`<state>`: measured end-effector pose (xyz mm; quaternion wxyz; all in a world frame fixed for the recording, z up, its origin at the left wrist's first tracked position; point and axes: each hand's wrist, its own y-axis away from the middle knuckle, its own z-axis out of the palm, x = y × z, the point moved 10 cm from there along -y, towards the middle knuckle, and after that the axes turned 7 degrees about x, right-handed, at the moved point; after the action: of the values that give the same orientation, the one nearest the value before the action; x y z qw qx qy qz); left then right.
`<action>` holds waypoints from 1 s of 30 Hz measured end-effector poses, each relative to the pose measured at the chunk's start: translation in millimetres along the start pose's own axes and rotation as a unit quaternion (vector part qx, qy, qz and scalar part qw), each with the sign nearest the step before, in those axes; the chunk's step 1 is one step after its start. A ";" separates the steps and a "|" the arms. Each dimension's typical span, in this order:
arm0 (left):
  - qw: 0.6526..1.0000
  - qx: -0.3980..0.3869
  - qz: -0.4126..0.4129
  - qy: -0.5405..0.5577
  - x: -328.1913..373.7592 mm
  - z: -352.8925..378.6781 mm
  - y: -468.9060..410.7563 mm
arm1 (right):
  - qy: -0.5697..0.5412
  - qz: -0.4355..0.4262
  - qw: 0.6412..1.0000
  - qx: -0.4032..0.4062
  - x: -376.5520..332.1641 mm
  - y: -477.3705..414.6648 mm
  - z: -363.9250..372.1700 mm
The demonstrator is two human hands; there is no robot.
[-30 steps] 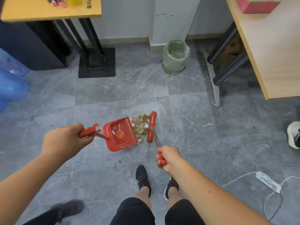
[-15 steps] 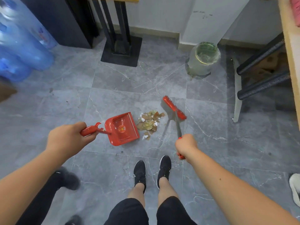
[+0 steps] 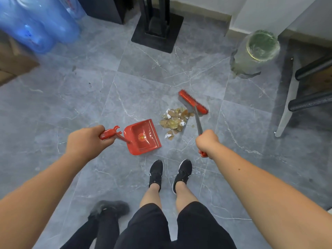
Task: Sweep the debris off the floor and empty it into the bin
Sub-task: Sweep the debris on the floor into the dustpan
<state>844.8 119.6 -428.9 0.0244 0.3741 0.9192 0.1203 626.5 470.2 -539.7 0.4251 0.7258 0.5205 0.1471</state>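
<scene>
Left hand (image 3: 84, 141) clamped on dustpan (image 3: 142, 136), right hand (image 3: 206, 142) gripping brush (image 3: 193, 102). Risk: debris (image 3: 173, 121) scattering across floor (image 3: 143, 83) past pan lip if swept hard.

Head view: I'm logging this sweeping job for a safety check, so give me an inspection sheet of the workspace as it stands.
Surface: grey marble-look tile floor, small dark specks at left.
Job's things: debris pile on the floor between red dustpan and red broom; the pan holds none of it. Bin with liner stands at upper right, by the wall.
Clutter: blue water bottles and a cardboard box at left.
Grippers: left hand closed on the dustpan grip; right hand closed on the broom handle.
Cables: nothing seen.
Surroundings: black table base, chair legs at right, a second person's dark shoe at lower left.
</scene>
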 end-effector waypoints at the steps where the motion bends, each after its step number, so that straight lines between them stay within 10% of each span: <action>1: 1.000 -0.003 -0.006 0.000 -0.5 3.3 1.0 | 0.003 0.002 1.000 -0.006 1.2 2.3 4.6; 30: 0.998 -0.019 -0.043 0.051 -40.1 14.6 -11.3 | -0.017 0.014 0.996 -0.086 -4.3 76.9 99.3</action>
<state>867.9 87.0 -447.6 -0.0104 0.3274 0.9318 0.1560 738.3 412.9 -538.6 0.4924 0.6962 0.4883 0.1855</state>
